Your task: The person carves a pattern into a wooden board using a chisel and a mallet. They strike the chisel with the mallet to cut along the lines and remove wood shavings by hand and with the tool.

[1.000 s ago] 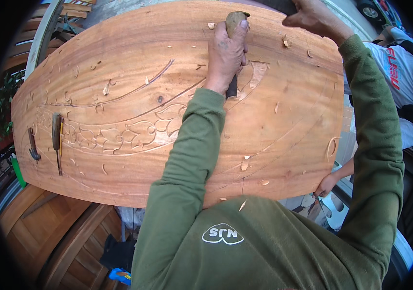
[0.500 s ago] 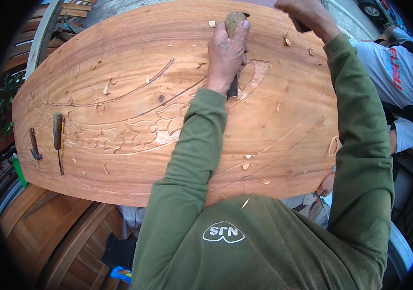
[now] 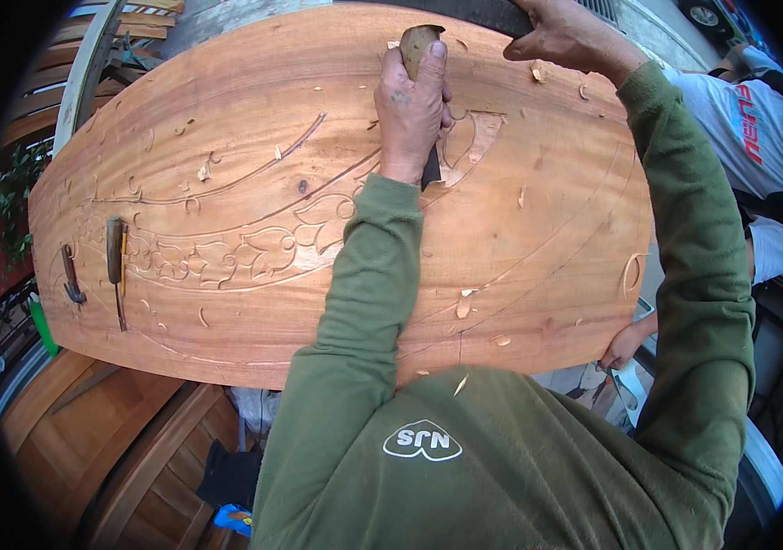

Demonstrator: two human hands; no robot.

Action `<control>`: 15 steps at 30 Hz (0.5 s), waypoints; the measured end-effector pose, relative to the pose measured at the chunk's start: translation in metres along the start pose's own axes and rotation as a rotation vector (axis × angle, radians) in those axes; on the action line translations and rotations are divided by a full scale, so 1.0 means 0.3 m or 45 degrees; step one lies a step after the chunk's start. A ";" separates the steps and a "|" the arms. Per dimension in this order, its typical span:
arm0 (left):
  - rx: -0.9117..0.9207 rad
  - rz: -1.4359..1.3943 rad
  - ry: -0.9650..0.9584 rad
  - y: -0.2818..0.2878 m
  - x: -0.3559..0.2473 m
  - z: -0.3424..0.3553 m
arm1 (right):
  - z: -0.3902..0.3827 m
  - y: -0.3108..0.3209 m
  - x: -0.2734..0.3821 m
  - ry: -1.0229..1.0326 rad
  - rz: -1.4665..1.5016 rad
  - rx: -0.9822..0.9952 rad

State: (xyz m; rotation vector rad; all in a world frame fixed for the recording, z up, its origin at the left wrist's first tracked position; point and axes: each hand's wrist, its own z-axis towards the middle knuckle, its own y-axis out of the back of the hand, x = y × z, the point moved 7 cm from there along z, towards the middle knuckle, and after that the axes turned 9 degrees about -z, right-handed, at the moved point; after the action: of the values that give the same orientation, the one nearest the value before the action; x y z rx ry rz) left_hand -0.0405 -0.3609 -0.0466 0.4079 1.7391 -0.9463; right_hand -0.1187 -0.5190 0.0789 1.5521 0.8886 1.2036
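My left hand (image 3: pixel 410 115) is wrapped round a chisel (image 3: pixel 421 48). Its worn wooden butt sticks out above my fist, and its dark blade (image 3: pixel 431 170) comes down beside my wrist. The blade meets a large curved wooden panel (image 3: pixel 547 220), at the edge of a freshly cut recess (image 3: pixel 479 137). Up at the far edge, my right hand (image 3: pixel 570 37) grips a thick dark club-like tool (image 3: pixel 474 13), partly cut off by the picture's top. Carved leaf shapes (image 3: pixel 254 252) and long curved grooves run across the panel's left half.
On the panel's left lie a wooden-handled chisel (image 3: pixel 115 252), a yellow pencil (image 3: pixel 124 240) and a dark hooked tool (image 3: pixel 71 275). Wood shavings (image 3: pixel 463 304) are scattered about. Another person (image 3: pixel 731 128) is at the right; a hand (image 3: pixel 625 346) shows by the panel's near right edge.
My right hand has come slightly lower, and the dark tool now stretches left along the far edge. The chisel and my left hand have shifted slightly left.
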 end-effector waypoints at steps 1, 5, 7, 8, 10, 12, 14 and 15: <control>-0.020 -0.005 0.005 0.004 -0.001 0.002 | 0.002 0.005 0.005 -0.041 0.101 -0.014; -0.073 0.072 -0.042 0.047 -0.038 -0.006 | 0.007 -0.016 0.080 -0.386 0.263 0.365; 0.132 -0.417 0.005 0.032 -0.098 -0.062 | -0.043 -0.028 -0.005 -0.148 0.243 0.134; 0.289 -0.605 0.044 0.044 -0.128 -0.091 | -0.051 -0.026 -0.010 -0.017 0.204 0.055; 0.331 -0.625 0.050 0.081 -0.181 -0.120 | -0.074 0.001 0.016 -0.086 0.381 -0.021; 0.176 -0.300 -0.006 0.099 -0.179 -0.100 | -0.095 0.058 0.092 -0.274 0.604 -0.013; -0.025 -0.229 -0.114 0.080 -0.166 -0.055 | -0.098 0.082 0.103 -0.495 0.645 -0.026; -0.072 -0.251 -0.147 0.065 -0.138 -0.026 | -0.099 0.072 0.085 -0.596 0.617 -0.029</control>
State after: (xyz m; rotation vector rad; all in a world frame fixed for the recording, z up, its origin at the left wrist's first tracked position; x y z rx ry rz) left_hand -0.0167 -0.3356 -0.0159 0.1438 1.7177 -1.0370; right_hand -0.1412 -0.4943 0.1088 1.9865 0.1955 1.0905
